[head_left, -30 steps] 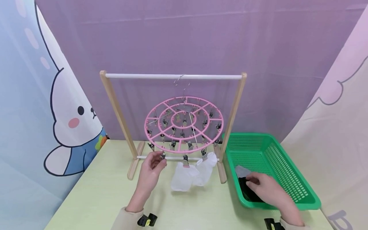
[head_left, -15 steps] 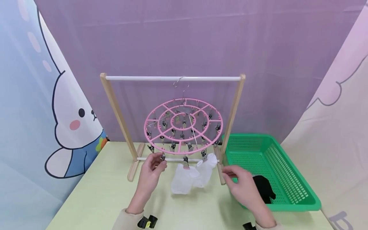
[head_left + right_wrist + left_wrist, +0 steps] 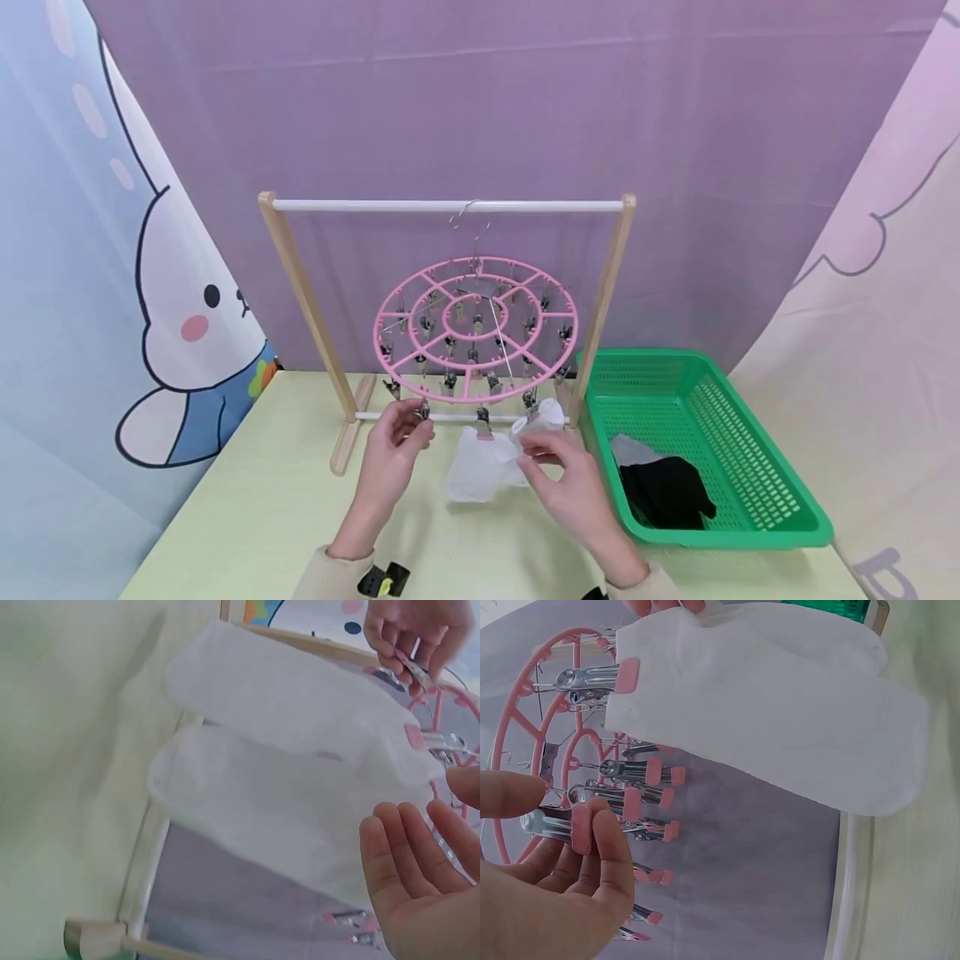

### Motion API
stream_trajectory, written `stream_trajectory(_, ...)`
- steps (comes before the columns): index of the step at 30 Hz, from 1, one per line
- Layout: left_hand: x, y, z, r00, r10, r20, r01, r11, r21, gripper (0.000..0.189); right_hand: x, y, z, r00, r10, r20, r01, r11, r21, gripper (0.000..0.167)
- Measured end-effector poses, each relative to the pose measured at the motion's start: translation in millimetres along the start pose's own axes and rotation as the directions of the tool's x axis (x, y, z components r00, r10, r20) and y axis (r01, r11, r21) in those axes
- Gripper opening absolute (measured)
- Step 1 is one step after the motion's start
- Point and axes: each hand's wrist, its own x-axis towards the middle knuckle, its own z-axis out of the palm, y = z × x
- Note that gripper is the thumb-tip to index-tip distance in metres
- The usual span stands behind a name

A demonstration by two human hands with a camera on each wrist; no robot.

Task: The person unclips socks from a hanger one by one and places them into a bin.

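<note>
A pink round clip hanger (image 3: 476, 401) hangs from a rack. With thumb and fingers, my left hand (image 3: 390, 442) pinches a metal clip (image 3: 581, 829) with pink tips at the hanger's front left edge; no cloth sits in that clip. Two white socks hang by their cuffs from clips to its right: one sock (image 3: 472, 471) in front, the other sock (image 3: 546, 415) behind and to the right. My right hand (image 3: 573, 483) is beside these socks, overlapping the rear one in the head view. Its fingers are loosely bent, with nothing between them in the right wrist view.
The rack has wooden posts and a white top bar (image 3: 375, 205). At the right stands a green basket (image 3: 735, 540) with a black cloth piece (image 3: 667, 492) and a grey one (image 3: 632, 450) inside. Several bare clips (image 3: 492, 383) dangle from the hanger.
My right hand has moved left from the black cloth in the basket to beside the white socks, carrying nothing visible. The left hand stays on its clip.
</note>
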Motion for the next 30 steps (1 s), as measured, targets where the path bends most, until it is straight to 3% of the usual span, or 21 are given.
stream_trajectory(5, 0.1, -2.0, 0.0, 1.000, 0.014, 0.006, -0.014, 1.000, 0.005, 0.033, 5.9, -2, 8, 0.984, 0.154, 0.093, -0.161, 0.983, 0.082, 0.022)
stream_trajectory(9, -0.3, -4.1, 0.1, 1.000, 0.019, 0.012, -0.019, 0.999, 0.038, 0.032, 10.7, -3, 12, 0.963, 0.218, 0.156, -0.237, 0.965, 0.115, 0.021)
stream_trajectory(13, -2.0, -5.2, 1.0, 0.997, 0.066, -0.028, -0.061, 0.984, 0.167, 0.030, 13.4, -2, 16, 0.956, 0.223, 0.190, -0.248, 0.962, 0.116, 0.020)
stream_trajectory(16, -3.4, -4.5, 2.6, 0.985, 0.151, -0.087, -0.119, 0.947, 0.298, 0.029, 14.1, -3, 17, 0.956, 0.224, 0.190, -0.246, 0.964, 0.100, 0.017)
stream_trajectory(19, -5.8, -2.6, 4.9, 0.956, 0.255, -0.145, -0.176, 0.895, 0.411, 0.030, 14.1, -5, 17, 0.953, 0.236, 0.190, -0.259, 0.960, 0.106, 0.015)
stream_trajectory(23, -9.2, 0.3, 8.3, 0.898, 0.402, -0.180, -0.262, 0.816, 0.516, 0.034, 13.9, -8, 18, 0.950, 0.243, 0.194, -0.270, 0.955, 0.123, 0.014)
stream_trajectory(27, -10.1, 2.9, 10.9, 0.814, 0.559, -0.158, -0.395, 0.732, 0.554, 0.030, 12.8, -9, 18, 0.948, 0.241, 0.209, -0.270, 0.955, 0.124, 0.013)
stream_trajectory(30, -10.4, 5.0, 12.9, 0.751, 0.648, -0.127, -0.498, 0.682, 0.536, 0.024, 11.6, -10, 19, 0.945, 0.236, 0.228, -0.269, 0.955, 0.125, 0.011)
